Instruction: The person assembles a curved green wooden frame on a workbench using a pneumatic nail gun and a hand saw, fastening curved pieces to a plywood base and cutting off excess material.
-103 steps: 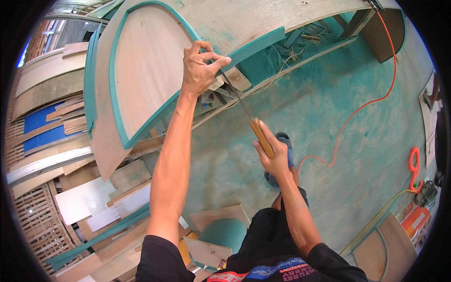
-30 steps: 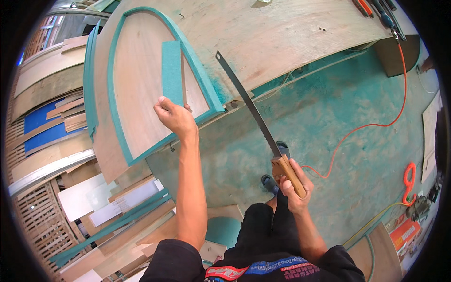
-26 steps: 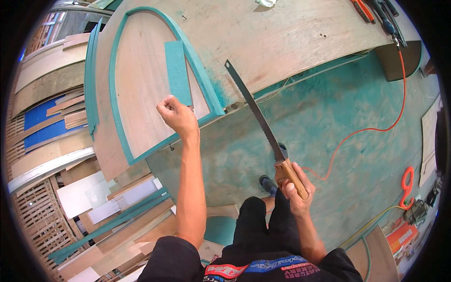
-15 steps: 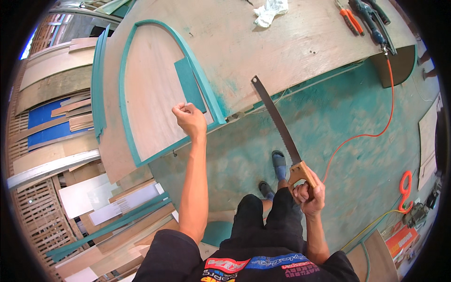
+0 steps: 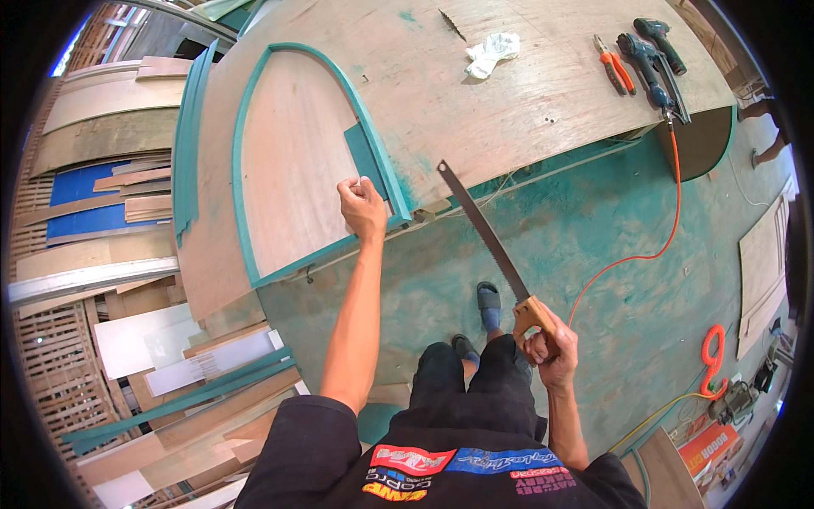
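A handsaw (image 5: 485, 227) with a long toothed blade and a wooden handle is in my right hand (image 5: 553, 349). Its blade slants up and left, its tip apart from the workbench edge. My left hand (image 5: 363, 206) is closed at the near end of a small teal board (image 5: 365, 157), partly covering it; the exact grip is hidden. That board lies flat along the inner right side of an arched teal frame (image 5: 240, 170). A pale wood panel (image 5: 292, 161) shows inside the frame, which rests on the wooden workbench (image 5: 526, 93).
On the workbench lie a crumpled white cloth (image 5: 492, 56), a short saw blade (image 5: 452, 25), orange-handled pliers (image 5: 616, 71) and an air tool (image 5: 648, 73) on an orange hose (image 5: 674, 204). Teal strips (image 5: 192, 144) lie along its left side. Stacked boards (image 5: 110, 106) stand farther left.
The teal board has shifted toward me and closer against the frame's right side, with my left hand at it. The saw has moved slightly left in the view, which has itself shifted.
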### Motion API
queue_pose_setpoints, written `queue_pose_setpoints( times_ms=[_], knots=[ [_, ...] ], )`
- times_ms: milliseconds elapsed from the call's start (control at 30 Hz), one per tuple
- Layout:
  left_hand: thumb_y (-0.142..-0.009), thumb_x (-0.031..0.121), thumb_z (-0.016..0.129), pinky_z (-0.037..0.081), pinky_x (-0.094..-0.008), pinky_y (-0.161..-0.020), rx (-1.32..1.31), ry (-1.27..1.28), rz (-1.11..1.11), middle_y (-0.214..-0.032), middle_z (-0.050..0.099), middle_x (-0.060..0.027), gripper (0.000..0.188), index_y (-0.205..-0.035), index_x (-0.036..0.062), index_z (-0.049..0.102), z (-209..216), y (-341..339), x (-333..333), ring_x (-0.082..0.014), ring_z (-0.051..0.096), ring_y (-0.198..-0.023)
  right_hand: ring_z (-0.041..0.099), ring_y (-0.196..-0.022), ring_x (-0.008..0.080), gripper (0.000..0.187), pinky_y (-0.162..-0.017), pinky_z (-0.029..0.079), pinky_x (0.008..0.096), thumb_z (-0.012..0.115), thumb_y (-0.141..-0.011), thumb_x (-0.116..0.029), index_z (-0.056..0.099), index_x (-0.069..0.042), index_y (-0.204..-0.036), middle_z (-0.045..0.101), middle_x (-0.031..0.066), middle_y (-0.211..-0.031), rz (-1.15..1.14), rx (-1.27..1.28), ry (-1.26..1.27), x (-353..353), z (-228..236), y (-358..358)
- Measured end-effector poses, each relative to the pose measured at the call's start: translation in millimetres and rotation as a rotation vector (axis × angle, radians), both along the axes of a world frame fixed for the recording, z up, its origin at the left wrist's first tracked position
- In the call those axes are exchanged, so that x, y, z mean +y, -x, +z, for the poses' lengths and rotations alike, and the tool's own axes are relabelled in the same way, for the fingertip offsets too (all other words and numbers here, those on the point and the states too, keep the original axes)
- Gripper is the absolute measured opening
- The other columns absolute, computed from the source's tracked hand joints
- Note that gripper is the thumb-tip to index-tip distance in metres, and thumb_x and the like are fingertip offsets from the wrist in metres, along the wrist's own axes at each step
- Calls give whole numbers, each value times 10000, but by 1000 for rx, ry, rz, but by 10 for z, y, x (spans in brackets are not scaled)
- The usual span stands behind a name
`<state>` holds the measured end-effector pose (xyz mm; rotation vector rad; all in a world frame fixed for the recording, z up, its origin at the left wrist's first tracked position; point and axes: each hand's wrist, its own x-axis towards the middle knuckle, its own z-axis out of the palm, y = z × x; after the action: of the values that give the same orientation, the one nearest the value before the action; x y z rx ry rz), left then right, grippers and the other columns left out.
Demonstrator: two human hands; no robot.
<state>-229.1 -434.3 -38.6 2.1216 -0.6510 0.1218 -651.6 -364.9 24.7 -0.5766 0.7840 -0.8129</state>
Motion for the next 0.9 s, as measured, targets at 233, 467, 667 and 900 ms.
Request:
queue_pose_setpoints(
  times_ms=[233, 467, 667, 900],
  knots=[
    [-1021, 370, 576, 440, -444, -570, -251, -303, -59, -570, 549, -96, 432, -736, 45, 593, 52, 93, 238, -286, 560, -550, 648, -920, 146, 594, -752, 478, 254, 661, -989, -164, 465, 42, -1511, 717, 131, -1076, 188, -127, -81, 160, -206, -449],
    [-1071, 582, 391, 439, -408, -609, 38, -366, -348, -555, 543, -90, 733, -653, 23, 614, 240, 128, 293, -251, 560, -582, 568, -803, 89, 554, -729, 484, 255, 675, -973, -100, 512, 3, -1492, 656, 22, -938, 177, 27, 90, 194, -701, -1100],
    [-1027, 707, 365, 389, -354, -626, 81, -256, -419, -604, 515, -32, 804, -659, 24, 579, 216, 179, 272, -173, 485, -636, 609, -717, 142, 433, -707, 505, 293, 630, -1033, -185, 584, -63, -1446, 673, 115, -855, 98, 431, 259, 467, -751, -1606],
    [-845, 670, 645, 362, -383, -543, -115, -476, -399, -516, 430, -54, 689, -578, 66, 449, 205, 192, 221, -233, 429, -531, 702, -853, 312, 428, -858, 506, 364, 635, -1022, -202, 603, -95, -1435, 720, 179, -1222, 68, 546, 410, 657, -849, -1758]
  ],
)
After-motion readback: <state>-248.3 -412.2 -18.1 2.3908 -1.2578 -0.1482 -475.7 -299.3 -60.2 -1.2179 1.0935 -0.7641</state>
